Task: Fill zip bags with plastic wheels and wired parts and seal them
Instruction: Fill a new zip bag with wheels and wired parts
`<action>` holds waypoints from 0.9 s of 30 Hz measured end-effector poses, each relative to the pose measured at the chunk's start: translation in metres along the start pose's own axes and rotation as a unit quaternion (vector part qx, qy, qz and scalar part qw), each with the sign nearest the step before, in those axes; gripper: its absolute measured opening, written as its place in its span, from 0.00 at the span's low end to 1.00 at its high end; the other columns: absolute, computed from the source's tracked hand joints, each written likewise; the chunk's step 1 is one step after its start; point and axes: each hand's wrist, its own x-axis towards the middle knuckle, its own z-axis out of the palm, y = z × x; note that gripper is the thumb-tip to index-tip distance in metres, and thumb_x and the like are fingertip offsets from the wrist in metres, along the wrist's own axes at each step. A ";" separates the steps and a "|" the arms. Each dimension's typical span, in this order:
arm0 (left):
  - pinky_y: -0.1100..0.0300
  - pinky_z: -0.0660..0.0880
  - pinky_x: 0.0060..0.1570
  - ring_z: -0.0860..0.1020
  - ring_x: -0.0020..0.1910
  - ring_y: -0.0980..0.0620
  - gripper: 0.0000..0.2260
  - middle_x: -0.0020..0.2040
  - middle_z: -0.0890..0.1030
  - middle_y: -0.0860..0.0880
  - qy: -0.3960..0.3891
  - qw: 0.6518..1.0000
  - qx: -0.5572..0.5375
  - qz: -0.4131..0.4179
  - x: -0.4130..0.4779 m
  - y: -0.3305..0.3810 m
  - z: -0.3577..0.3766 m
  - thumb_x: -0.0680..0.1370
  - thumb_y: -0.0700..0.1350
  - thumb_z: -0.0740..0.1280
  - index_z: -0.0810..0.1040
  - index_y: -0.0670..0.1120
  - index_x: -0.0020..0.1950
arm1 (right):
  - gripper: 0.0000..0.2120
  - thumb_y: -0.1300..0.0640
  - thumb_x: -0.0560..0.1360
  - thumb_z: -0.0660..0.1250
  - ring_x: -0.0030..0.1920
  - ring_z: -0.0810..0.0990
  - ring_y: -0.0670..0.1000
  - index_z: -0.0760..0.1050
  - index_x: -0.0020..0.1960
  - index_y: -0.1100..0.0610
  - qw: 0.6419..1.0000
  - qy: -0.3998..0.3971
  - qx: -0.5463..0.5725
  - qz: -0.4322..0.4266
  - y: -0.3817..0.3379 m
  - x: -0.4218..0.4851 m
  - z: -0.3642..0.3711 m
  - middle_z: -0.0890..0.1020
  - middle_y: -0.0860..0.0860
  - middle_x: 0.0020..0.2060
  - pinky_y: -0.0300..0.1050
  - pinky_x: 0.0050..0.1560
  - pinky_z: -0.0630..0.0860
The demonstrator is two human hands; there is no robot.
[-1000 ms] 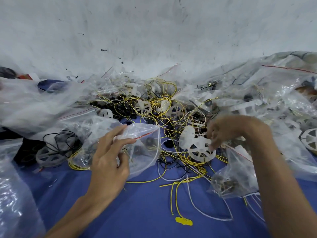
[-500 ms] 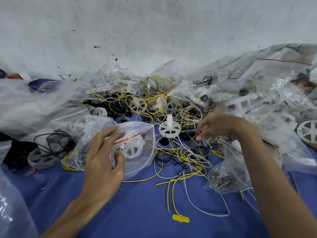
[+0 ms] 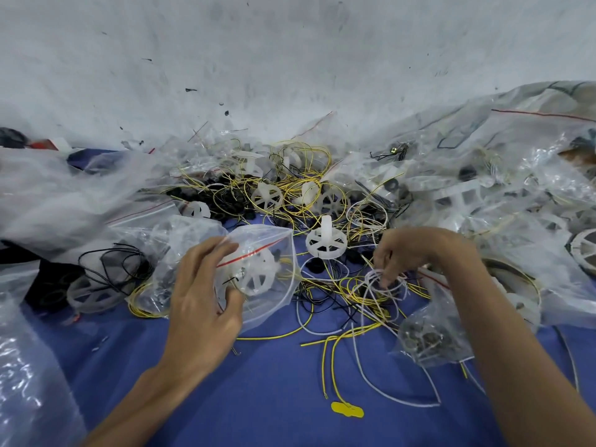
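My left hand [image 3: 203,295] holds a clear zip bag [image 3: 277,253] with a red seal line by its mouth. A white plastic wheel [image 3: 256,277] lies inside the bag. To the right, my right hand [image 3: 406,253] pinches a bundle of thin white wires [image 3: 377,285] in the tangle of yellow, white and black wires. A loose white wheel [image 3: 326,241] with an upright hub stands on the blue cloth between my two hands. More white wheels [image 3: 267,196] lie in the pile behind.
Filled and empty clear bags heap on the left [image 3: 64,201] and right [image 3: 516,188]. A small bag of dark parts [image 3: 432,340] lies under my right forearm. A yellow tag [image 3: 346,409] sits on the blue cloth [image 3: 274,382] in front. A grey wall rises behind.
A white wheel went from my right hand into the bag. My right hand then reached back into the wire pile and closed on white wires. The left hand kept hold of the bag.
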 end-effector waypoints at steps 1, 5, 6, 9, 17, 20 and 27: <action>0.76 0.56 0.64 0.66 0.61 0.61 0.23 0.61 0.71 0.48 0.003 1.000 -0.005 -0.001 0.000 0.000 -0.001 0.67 0.35 0.60 0.74 0.38 0.62 | 0.07 0.53 0.70 0.72 0.43 0.78 0.50 0.75 0.37 0.49 1.000 0.014 0.013 -0.014 -0.002 -0.004 -0.004 0.79 0.45 0.38 0.44 0.45 0.73; 0.78 0.58 0.61 0.67 0.61 0.62 0.25 0.61 0.69 0.52 0.024 0.999 -0.042 -0.005 0.002 -0.002 -0.003 0.67 0.35 0.60 0.71 0.40 0.65 | 0.06 0.60 0.76 0.64 0.30 0.74 0.46 0.69 0.41 0.56 0.978 0.109 0.159 -0.085 -0.010 -0.022 -0.016 0.75 0.51 0.32 0.41 0.33 0.72; 0.78 0.59 0.61 0.67 0.61 0.64 0.25 0.60 0.69 0.55 0.028 0.998 -0.061 -0.006 0.003 -0.003 -0.004 0.67 0.35 0.60 0.70 0.41 0.65 | 0.06 0.60 0.77 0.63 0.28 0.70 0.46 0.68 0.42 0.56 0.968 0.144 0.177 -0.104 -0.012 -0.026 -0.019 0.72 0.52 0.31 0.38 0.31 0.69; 0.75 0.62 0.60 0.68 0.61 0.67 0.21 0.59 0.70 0.58 0.041 0.993 -0.115 0.001 0.004 -0.003 -0.006 0.71 0.43 0.60 0.69 0.46 0.64 | 0.02 0.65 0.78 0.60 0.33 0.74 0.49 0.69 0.50 0.60 0.911 0.185 0.323 -0.176 -0.021 -0.035 -0.024 0.73 0.55 0.34 0.39 0.33 0.72; 0.68 0.69 0.57 0.72 0.57 0.62 0.24 0.60 0.71 0.54 0.077 0.978 -0.192 -0.012 0.005 -0.002 -0.008 0.69 0.44 0.60 0.68 0.41 0.65 | 0.18 0.69 0.77 0.55 0.25 0.68 0.42 0.75 0.58 0.51 0.782 0.134 0.537 -0.287 -0.023 -0.037 -0.025 0.75 0.48 0.32 0.32 0.21 0.63; 0.55 0.71 0.57 0.73 0.57 0.60 0.24 0.59 0.71 0.59 0.079 0.984 -0.159 -0.022 0.004 -0.003 -0.007 0.68 0.37 0.59 0.70 0.47 0.64 | 0.19 0.66 0.74 0.59 0.27 0.75 0.45 0.76 0.58 0.49 0.756 0.127 0.560 -0.313 -0.022 -0.037 -0.026 0.80 0.51 0.38 0.31 0.20 0.66; 0.75 0.61 0.60 0.68 0.56 0.72 0.28 0.60 0.71 0.53 0.030 0.998 -0.052 -0.008 0.000 -0.001 0.002 0.65 0.34 0.58 0.70 0.46 0.65 | 0.20 0.67 0.71 0.60 0.29 0.80 0.48 0.75 0.59 0.51 0.782 0.076 0.534 -0.312 -0.041 -0.033 -0.022 0.84 0.54 0.45 0.33 0.20 0.67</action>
